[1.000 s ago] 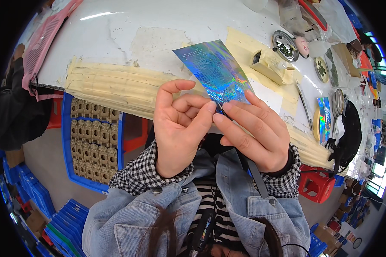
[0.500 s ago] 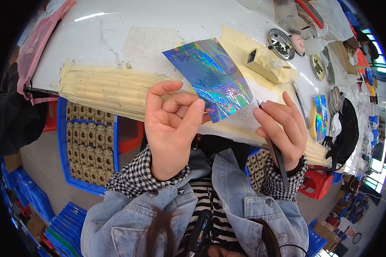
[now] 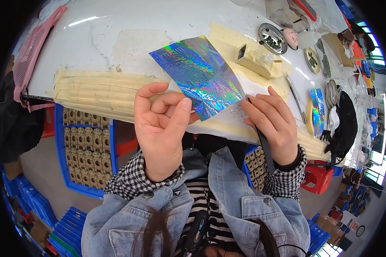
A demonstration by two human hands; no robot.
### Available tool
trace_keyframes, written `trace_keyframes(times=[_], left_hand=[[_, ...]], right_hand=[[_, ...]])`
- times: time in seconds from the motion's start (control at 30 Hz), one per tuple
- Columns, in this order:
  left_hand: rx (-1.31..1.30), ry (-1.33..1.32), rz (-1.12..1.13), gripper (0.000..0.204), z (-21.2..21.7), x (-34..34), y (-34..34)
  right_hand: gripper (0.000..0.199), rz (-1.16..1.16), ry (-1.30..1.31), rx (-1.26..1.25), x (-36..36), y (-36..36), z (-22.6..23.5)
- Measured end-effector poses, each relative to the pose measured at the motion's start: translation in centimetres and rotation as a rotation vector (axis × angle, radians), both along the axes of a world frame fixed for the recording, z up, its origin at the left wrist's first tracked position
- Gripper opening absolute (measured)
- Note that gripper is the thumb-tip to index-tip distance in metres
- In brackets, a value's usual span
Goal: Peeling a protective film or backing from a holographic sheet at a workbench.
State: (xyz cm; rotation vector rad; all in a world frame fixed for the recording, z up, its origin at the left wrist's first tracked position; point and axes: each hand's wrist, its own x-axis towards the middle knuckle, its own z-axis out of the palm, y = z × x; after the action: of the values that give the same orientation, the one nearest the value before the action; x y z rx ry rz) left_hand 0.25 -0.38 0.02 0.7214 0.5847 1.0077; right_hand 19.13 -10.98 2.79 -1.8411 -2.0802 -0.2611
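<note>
My left hand (image 3: 161,128) pinches the holographic sheet (image 3: 200,75) at frame centre; my right hand (image 3: 273,124) grips a dark tool (image 3: 265,147). Risk: creasing the sheet under excess pinch.

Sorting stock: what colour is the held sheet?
Iridescent rainbow holographic sheet, mostly blue; head view.

Likely small assembly workshop: taped worktable (image 3: 98,55), blue parts crates (image 3: 83,145), holographic sheets (image 3: 197,75).
</note>
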Motion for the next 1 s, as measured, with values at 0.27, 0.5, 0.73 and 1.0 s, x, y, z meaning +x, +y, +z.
trace_keyframes(times=[0.27,0.5,0.73,1.0], left_hand=[[0.06,0.018,-0.012,0.037,-0.5,-0.1,-0.1],[0.085,-0.004,-0.036,0.038,-0.9,-0.3,-0.1],[-0.011,0.016,-0.078,0.05,0.2,-0.1,0.4],[-0.04,0.053,-0.116,0.057,0.6,-0.2,0.6]], right_hand=[[0.033,0.021,0.037,-0.05,0.3,0.2,0.3],[0.034,-0.008,0.159,0.115,0.4,-0.2,0.7],[0.033,0.133,0.236,0.162,-2.5,1.3,2.1],[0.035,0.233,0.308,0.16,-3.2,3.4,1.1]])
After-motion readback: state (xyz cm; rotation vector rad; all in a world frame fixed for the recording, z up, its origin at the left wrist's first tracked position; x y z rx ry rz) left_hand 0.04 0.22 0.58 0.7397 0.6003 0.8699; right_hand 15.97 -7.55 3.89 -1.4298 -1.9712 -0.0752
